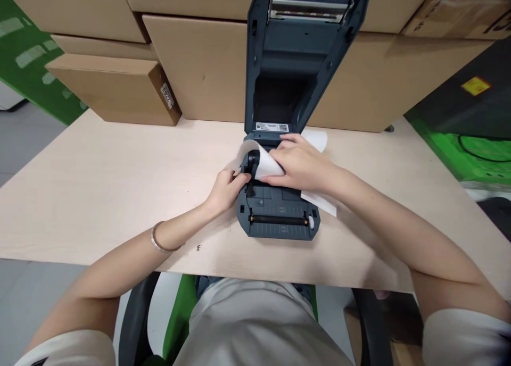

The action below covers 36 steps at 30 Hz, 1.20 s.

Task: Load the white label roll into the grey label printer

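A dark grey label printer (271,198) stands on the table with its lid (295,63) raised upright at the back. White label paper (265,164) curls up out of its bay, and loose ends of it stick out on the right side. My right hand (297,161) is closed on this paper above the bay. At the printer's left side, my left hand (231,188) grips the edge, its thumb beside a black roll holder (252,161). The other fingers of that hand are partly hidden. A black roller (279,221) shows at the printer's front.
Large cardboard boxes (199,68) form a wall behind the printer. A smaller flat carton (112,86) sits at the table's back left. The pale wooden table (120,196) has its front edge close to my body. Chair armrests (138,318) flank me.
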Each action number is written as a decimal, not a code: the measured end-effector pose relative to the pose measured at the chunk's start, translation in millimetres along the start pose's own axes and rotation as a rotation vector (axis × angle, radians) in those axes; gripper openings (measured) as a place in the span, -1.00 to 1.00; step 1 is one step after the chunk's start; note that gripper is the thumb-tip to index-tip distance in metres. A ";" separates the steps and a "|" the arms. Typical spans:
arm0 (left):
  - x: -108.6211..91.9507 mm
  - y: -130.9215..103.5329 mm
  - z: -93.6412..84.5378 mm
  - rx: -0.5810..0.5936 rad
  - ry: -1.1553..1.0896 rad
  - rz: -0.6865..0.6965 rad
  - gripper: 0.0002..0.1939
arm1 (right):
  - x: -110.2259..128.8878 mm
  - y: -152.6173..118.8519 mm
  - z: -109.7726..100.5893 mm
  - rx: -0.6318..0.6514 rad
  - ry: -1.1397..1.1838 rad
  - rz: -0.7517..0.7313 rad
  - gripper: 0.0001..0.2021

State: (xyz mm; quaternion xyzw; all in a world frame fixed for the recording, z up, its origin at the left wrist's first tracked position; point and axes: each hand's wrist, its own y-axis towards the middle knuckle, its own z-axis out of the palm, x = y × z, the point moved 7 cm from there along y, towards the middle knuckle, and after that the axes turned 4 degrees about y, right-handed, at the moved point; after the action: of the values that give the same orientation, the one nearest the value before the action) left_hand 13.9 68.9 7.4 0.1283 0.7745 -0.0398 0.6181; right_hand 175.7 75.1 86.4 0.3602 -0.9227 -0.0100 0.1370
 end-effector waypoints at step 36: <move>-10.8 -0.8 8.6 0.054 -0.049 -0.151 -0.29 | 61.1 -119.5 19.6 -0.327 -0.114 -0.327 -0.76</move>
State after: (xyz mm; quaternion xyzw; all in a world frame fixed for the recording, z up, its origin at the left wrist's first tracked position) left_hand 24.1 64.6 15.8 0.0850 0.7654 -0.1103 0.6283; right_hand 206.7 -55.7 68.5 0.4767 -0.8445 -0.2016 0.1377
